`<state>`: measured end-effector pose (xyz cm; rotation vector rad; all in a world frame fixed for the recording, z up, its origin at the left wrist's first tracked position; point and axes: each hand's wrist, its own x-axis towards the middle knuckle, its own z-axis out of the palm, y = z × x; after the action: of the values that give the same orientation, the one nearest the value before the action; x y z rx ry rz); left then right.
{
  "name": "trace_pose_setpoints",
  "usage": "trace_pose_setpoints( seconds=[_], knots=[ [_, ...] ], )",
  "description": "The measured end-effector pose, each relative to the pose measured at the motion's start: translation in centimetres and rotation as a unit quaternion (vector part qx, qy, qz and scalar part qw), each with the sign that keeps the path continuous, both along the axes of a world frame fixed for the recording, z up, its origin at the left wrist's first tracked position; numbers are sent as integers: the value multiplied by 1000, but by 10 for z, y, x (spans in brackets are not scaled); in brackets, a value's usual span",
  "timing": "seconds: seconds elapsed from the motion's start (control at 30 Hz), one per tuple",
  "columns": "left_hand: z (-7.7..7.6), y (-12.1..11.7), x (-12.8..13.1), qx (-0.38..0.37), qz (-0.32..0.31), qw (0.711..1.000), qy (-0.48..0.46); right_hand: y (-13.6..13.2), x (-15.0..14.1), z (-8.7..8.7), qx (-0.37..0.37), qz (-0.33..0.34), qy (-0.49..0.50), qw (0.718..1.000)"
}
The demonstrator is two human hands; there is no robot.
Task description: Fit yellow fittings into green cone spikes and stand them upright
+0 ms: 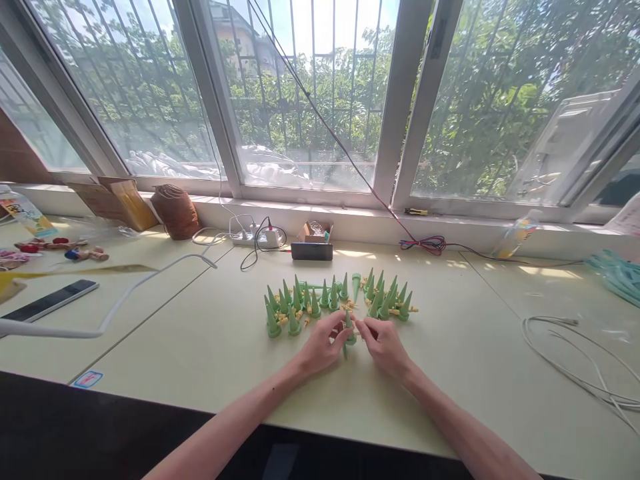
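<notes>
The green conical part [351, 339] is at frame centre, just below the row of cones [273, 326]. Left hand [320, 345]: thumb and fingers closed on the part. Right hand [384, 343]: fingertips pinched together beside it; contents cannot be determined. Handling, by judgement: light, fairly stiff plastic, fragile at the tip; grip at the wide base. Lower-left sticker [89, 379] and upper-left bottle label [27, 217]: illegible.
</notes>
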<state>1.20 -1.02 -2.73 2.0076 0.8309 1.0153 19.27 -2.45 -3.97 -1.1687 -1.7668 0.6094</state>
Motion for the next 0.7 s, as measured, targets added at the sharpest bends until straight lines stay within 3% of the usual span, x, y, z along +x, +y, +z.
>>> trace_pose_setpoints(
  seconds=[0.17,0.43,0.7],
  knots=[
    [4,1,1,41,44,998,19,-2,0,4,-10,17,8,1000],
    [10,-3,2,30,46,998,-5,-6,3,14,9,-15,29,999],
    [2,3,1,49,60,997,-8,-5,4,16,27,-18,25,999]
  ],
)
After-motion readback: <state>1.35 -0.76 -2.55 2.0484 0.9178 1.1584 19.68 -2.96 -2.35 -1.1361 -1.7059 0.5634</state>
